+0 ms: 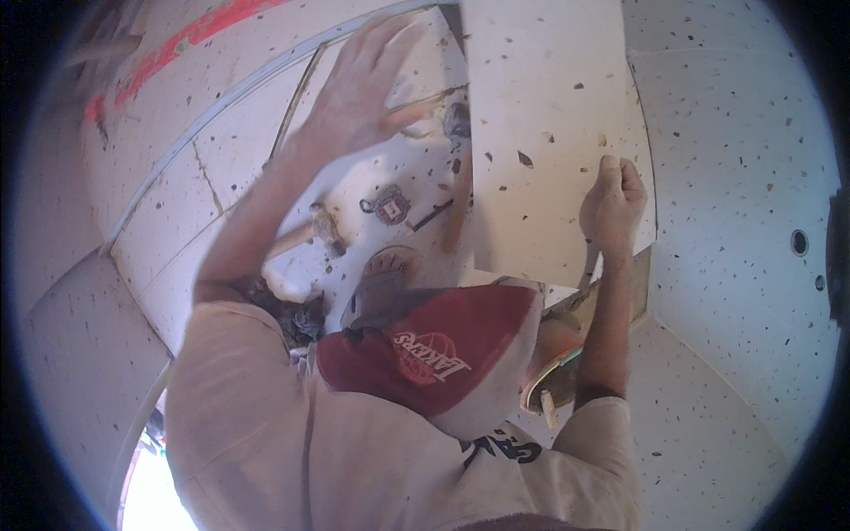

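My left hand (363,84) is raised at the upper middle over a white, cracked surface, fingers stretched and slightly blurred, thumb out sideways. My right hand (620,199) rests on the right part of a pale board (531,212), fingers curled closed; whatever they might hold is hidden. Between my arms lie a hammer (328,230) with a wooden handle, a small round red-and-metal tool (390,208), a thin dark bar (431,215) and a dark-headed tool (458,121) with a wooden handle beside the board's left edge. Dark chips dot the board and surface.
My red-and-white shorts (425,345) show below, with a grey shoe-like shape (376,283) beyond them and a dark bundle (305,319) at left. Curved speckled white walls (726,177) surround me, one with holes on the right. A bright opening (146,487) is at lower left.
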### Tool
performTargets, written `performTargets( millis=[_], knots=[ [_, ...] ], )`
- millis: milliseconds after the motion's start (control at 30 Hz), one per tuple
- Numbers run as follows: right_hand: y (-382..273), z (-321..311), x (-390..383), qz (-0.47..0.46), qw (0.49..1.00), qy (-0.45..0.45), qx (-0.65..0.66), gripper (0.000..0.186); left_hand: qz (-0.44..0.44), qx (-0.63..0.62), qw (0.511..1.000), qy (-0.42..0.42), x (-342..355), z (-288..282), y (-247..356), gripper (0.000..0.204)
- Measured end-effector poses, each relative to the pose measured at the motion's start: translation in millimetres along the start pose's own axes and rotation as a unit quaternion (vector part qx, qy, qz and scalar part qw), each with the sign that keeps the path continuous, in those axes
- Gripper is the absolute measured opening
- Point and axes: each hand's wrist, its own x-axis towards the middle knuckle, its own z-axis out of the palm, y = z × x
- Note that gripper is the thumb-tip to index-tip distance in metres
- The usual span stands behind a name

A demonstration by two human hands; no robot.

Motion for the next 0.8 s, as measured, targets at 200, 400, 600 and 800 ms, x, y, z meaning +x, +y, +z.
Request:
performTargets(
  millis=[200, 400, 600, 800],
  knots=[
    [-55.4, 16.3, -16.3, -0.129, 0.979, -0.143, -0.062, 0.029, 0.106, 0.059, 0.975, -0.185, 50.6, -50.6, -9.6, 0.111],
    [-94.3, 52.3, -24.4, -0.147, 0.927, -0.313, -0.144, 0.028, 0.109, 0.109, 0.971, -0.18, 16.6, -80.0, -31.2, 0.056],
    [-75.8, 111.1, -14.6, -0.304, 0.843, -0.374, -0.238, 0.025, -0.088, 0.057, 0.971, -0.214, -54.2, -94.5, -44.2, 0.07],
    [-66.4, 138.6, -12.3, -0.388, 0.906, -0.101, -0.133, 0.023, -0.269, 0.096, 0.923, -0.258, -108.1, -96.8, -70.6, 0.073]
  ],
)
